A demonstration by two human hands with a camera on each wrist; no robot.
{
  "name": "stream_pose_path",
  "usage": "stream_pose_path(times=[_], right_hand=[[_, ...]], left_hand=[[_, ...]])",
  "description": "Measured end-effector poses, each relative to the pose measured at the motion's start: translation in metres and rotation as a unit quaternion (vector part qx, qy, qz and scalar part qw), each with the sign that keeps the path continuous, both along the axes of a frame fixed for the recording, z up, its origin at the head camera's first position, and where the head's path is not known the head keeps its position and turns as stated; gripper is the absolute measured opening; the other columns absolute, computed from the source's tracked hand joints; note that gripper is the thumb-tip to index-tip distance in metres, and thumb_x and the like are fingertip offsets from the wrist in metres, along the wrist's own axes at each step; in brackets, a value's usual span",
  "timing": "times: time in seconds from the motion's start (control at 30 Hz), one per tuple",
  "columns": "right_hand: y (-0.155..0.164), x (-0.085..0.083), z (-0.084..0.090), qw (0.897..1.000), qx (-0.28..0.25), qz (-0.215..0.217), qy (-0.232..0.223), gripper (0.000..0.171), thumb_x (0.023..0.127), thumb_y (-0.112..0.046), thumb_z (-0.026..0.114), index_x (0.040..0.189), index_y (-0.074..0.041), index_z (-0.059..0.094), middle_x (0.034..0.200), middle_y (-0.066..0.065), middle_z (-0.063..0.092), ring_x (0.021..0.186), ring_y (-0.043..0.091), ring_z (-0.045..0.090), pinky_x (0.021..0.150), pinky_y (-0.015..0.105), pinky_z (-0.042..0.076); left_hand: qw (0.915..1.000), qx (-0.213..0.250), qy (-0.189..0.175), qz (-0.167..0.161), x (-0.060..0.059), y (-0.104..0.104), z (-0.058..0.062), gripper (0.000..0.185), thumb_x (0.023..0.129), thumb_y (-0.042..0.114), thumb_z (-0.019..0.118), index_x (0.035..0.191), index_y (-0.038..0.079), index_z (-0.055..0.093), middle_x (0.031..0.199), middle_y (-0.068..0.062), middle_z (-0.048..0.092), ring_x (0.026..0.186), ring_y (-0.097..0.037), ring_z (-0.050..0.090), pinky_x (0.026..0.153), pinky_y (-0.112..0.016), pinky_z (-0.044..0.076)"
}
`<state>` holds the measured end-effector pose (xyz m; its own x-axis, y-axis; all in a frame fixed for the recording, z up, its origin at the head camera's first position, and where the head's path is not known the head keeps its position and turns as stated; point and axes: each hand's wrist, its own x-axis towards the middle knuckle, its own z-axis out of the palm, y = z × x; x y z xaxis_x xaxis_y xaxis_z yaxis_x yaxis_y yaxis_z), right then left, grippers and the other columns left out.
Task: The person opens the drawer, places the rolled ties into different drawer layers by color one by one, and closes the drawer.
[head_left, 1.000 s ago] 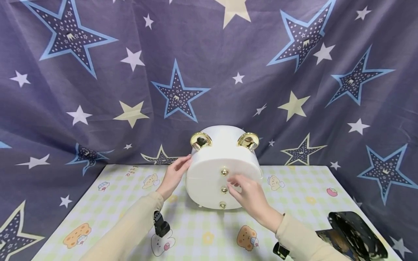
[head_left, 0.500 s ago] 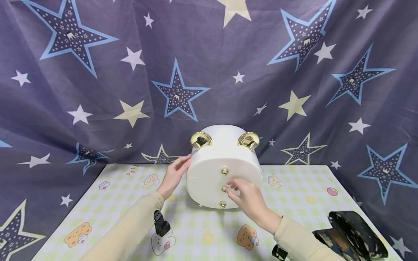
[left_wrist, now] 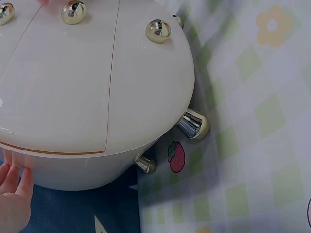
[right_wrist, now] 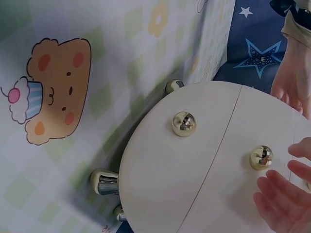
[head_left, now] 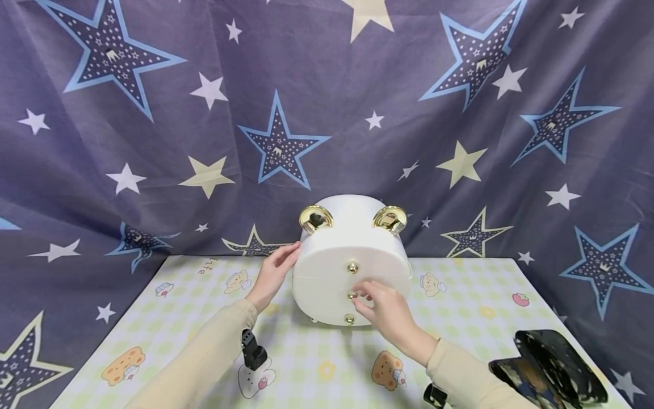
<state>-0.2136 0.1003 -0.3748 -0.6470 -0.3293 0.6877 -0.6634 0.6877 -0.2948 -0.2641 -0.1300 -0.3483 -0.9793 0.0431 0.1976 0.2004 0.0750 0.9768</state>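
Note:
A white oval chest of drawers [head_left: 322, 284] stands on the table, with three gold knobs down its front and two gold bell-like ears on top. My left hand [head_left: 271, 278] rests along its left side, fingers extended against the wall. In the left wrist view those fingers [left_wrist: 25, 184] lie at the edge of the front. My right hand [head_left: 388, 312] is in front of the chest, fingertips right at the middle knob [right_wrist: 261, 158]. The right wrist view shows its fingers loosely bent beside that knob, with the knob surface still exposed. The lower knob [left_wrist: 158, 31] is untouched.
A dark patterned pouch-like thing [head_left: 557, 363] lies at the table's right front. Gold feet [left_wrist: 194, 124] stick out under the chest. Behind it hangs a star-printed curtain [head_left: 327, 113]. A checked cloth [head_left: 204, 318] covers the table.
My right hand has moved slightly down and left, bringing its fingertips to the middle knob. The left hand and the chest keep their place.

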Motion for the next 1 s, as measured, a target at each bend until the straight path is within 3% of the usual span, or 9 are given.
stream_pose_path(times=[0.37,0.67,1.0], right_hand=[[-0.003,-0.001,-0.005,0.999,0.025,-0.025,-0.03,0.018,0.07,-0.009,0.072,0.086,-0.009,0.064,0.079,-0.001,0.064,0.064,0.013,0.058,0.057,0.021,0.049],[-0.004,-0.003,-0.007,0.999,0.02,-0.024,-0.037,0.018,0.07,-0.01,0.072,0.087,-0.011,0.064,0.08,-0.003,0.064,0.065,0.011,0.059,0.056,0.02,0.049],[-0.004,-0.004,-0.009,0.998,0.019,-0.029,-0.05,0.019,0.071,-0.011,0.072,0.088,-0.012,0.065,0.082,-0.004,0.064,0.066,0.011,0.058,0.056,0.019,0.049]], left_hand=[[1.0,0.001,0.009,-0.002,-0.018,-0.006,-0.022,0.039,0.089,0.023,0.054,0.121,0.002,0.051,0.131,-0.008,0.046,0.121,-0.018,0.039,0.103,-0.028,0.03],[0.9999,0.005,0.008,-0.01,-0.02,-0.007,-0.021,0.037,0.09,0.018,0.052,0.121,-0.001,0.05,0.131,-0.011,0.044,0.121,-0.02,0.039,0.102,-0.028,0.032],[0.9998,-0.008,0.019,-0.007,-0.019,-0.008,-0.021,0.038,0.089,0.023,0.054,0.12,0.002,0.052,0.129,-0.008,0.047,0.118,-0.018,0.042,0.099,-0.026,0.035]])
